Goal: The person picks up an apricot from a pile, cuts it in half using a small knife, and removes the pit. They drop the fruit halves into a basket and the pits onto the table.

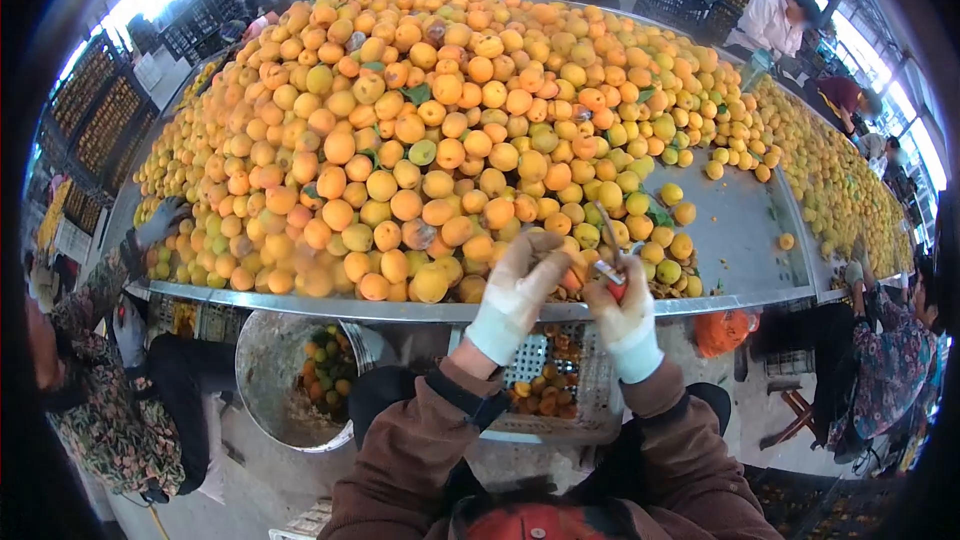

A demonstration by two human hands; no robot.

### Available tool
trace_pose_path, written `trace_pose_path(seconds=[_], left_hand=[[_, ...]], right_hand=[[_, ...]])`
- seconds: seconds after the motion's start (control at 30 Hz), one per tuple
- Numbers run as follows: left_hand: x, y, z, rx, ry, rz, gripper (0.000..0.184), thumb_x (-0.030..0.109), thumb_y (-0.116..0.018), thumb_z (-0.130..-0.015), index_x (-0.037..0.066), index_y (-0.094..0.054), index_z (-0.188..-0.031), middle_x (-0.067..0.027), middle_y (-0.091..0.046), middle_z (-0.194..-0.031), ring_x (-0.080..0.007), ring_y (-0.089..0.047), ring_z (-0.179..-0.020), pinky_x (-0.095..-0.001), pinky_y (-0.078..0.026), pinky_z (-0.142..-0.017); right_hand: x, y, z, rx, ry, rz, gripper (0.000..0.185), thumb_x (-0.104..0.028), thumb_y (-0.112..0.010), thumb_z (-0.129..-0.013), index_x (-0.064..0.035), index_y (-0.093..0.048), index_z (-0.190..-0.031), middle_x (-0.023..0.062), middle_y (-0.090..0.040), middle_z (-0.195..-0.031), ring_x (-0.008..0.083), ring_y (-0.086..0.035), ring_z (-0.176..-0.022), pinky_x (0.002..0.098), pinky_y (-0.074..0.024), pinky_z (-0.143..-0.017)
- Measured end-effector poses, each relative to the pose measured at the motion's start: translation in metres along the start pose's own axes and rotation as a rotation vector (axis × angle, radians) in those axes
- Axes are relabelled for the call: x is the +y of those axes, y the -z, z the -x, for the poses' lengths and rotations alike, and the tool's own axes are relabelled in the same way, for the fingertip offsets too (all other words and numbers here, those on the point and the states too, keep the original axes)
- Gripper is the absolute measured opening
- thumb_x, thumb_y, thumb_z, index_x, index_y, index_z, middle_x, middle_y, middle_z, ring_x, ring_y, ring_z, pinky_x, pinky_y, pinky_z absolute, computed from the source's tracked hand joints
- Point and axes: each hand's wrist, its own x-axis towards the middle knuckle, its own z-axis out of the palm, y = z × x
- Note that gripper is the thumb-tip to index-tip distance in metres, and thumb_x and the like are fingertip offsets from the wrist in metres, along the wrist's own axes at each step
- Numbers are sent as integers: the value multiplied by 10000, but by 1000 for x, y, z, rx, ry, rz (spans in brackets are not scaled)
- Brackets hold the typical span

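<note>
A large heap of orange and yellow apricots [400, 180] covers the metal table [720, 230] before me. My left hand [518, 290], in a white glove with stained fingertips, is closed on an apricot [573, 278] at the table's near edge. Close beside it, my gloved right hand [622, 310] grips a small knife [615, 287] with a red handle. Its thin blade points up and away, over the fruit. The fingers partly hide the held apricot, so I cannot tell whether it is cut.
Below the table edge, between my knees, sits a plastic crate [595, 390] with apricot pieces. A metal bucket [262, 380] holding dark and green fruit stands to its left. An orange bag [722, 332] lies right. Several people work around the tables; stacked crates [95, 100] stand left.
</note>
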Motion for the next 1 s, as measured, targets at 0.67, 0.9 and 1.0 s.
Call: trace_pose_path(seconds=[0.67,0.9,1.0], left_hand=[[-22,-7,11,-33,-27,-35,206,178,-531,-943,15,-523,-1070,-62,-575,-890,-109,-544,-765,-250,-463,-678],[-23,-13,17,-50,-1,-52,249,142,-484,-917,-2,-521,-1117,-70,-572,-964,-115,-534,-829,-248,-451,-741],[-14,-14,16,-125,-26,92,385,54,-439,-869,-14,-495,-1244,-91,-556,-1130,-134,-522,-990,-257,-421,-882]], right_hand=[[-3,-17,1,-62,-342,-433,305,-141,-600,-899,22,-521,-1144,45,-611,-974,107,-572,-836,257,-491,-725],[-14,-6,-1,3,-747,-894,222,-357,-490,-977,-155,-512,-887,-62,-397,-559,61,-323,-370,234,-259,-352],[-17,6,-9,11,-776,-1039,251,-380,-484,-978,-156,-485,-866,-51,-386,-552,73,-313,-372,240,-236,-351]])
